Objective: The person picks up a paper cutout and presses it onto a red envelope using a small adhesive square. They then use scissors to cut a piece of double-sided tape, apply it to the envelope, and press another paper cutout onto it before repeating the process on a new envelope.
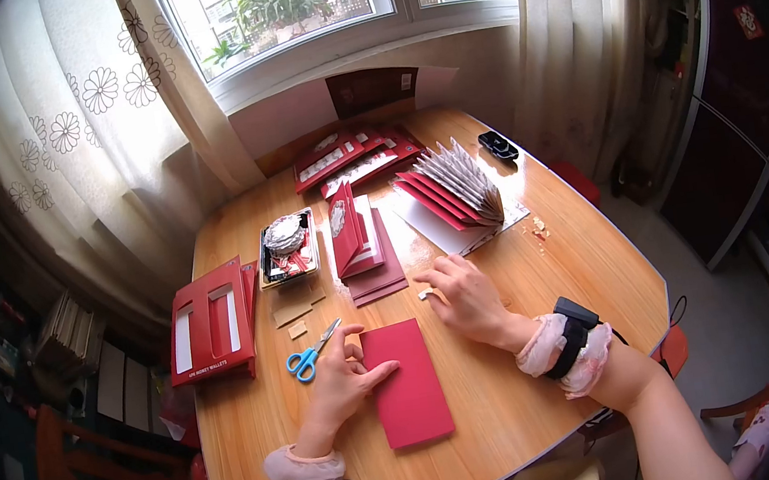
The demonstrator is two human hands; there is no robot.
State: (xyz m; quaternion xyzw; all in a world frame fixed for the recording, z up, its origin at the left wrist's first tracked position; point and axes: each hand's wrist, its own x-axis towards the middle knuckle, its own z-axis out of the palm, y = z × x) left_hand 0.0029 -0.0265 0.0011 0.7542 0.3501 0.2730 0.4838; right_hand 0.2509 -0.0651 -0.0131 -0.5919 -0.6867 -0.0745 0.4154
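A dark red folded card (410,386) lies flat near the front of the table. My left hand (346,379) rests at its left edge, thumb stretched onto the card and fingers loosely bent apart. Just beyond that hand lie scissors with blue handles (304,363), blades partly under the fingers. My right hand (467,299) is low over the table beyond the card's upper right corner. At its fingertips is a small white piece (424,294), pinched between thumb and finger as far as I can see; its kind is too small to tell.
Red packaged wallets (214,323) lie at left. A tray of scraps (287,247), standing red folders (356,239) and a fanned accordion-fold booklet (456,193) stand beyond my hands. Small cardboard pieces (296,304) lie by the tray. A black object (498,146) sits at the far right edge.
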